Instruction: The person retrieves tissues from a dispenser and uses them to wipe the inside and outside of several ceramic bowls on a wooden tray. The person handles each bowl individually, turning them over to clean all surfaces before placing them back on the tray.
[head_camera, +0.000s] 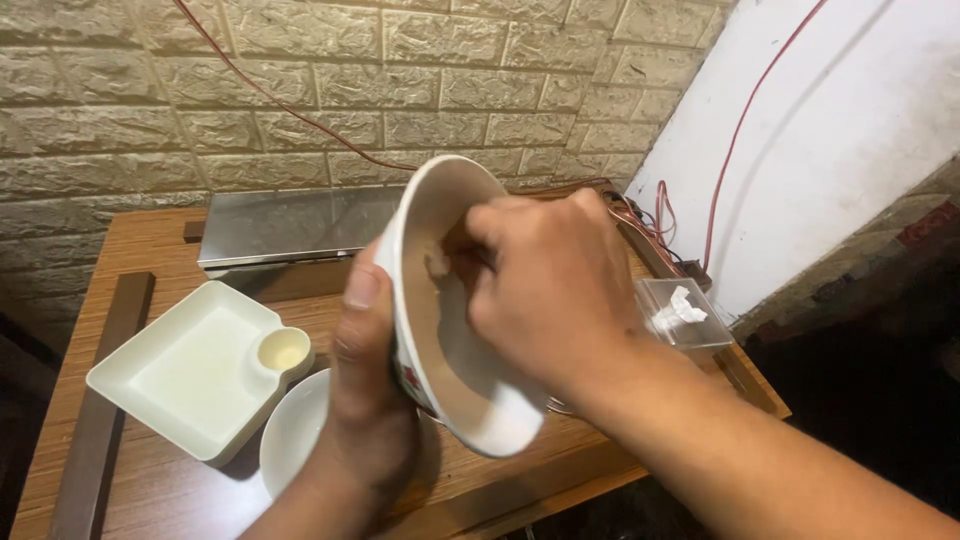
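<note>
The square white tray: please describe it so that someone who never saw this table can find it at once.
On the wooden table before the brick wall, look left of the left hand that holds the tilted bowl. The square white tray lies there, beside a round white dish. Only the tray has straight sides and a small round well in one corner.

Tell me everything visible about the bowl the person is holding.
The bowl is white, glossy like ceramic or melamine, with a red-and-green pattern outside. It is tilted on its side above the wooden table. The left hand grips its rim, thumb inside; the right hand reaches in, fingers pressed against the inner wall.
</note>
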